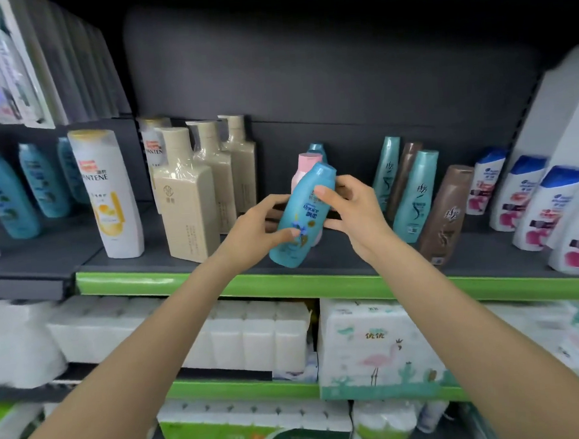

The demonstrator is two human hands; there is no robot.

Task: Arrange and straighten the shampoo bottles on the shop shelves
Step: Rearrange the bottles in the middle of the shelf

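Note:
A blue Rejoice shampoo bottle (pixel 303 215) stands tilted to the right at the front of the dark shelf (pixel 344 255). My left hand (pixel 258 233) grips its lower left side, thumb across the label. My right hand (pixel 352 208) holds its upper right side, thumb on the front. Right behind it stands a pink bottle (pixel 306 164), and behind that a teal bottle (pixel 317 148), both mostly hidden.
Beige bottles (pixel 187 205) and a white Pantene bottle (pixel 108 193) stand to the left. Leaning teal bottles (pixel 415 194), brown bottles (pixel 447 216) and white Head & Shoulders bottles (pixel 531 204) fill the right. Tissue packs (pixel 374 346) lie on the shelves below the green shelf edge (pixel 319 280).

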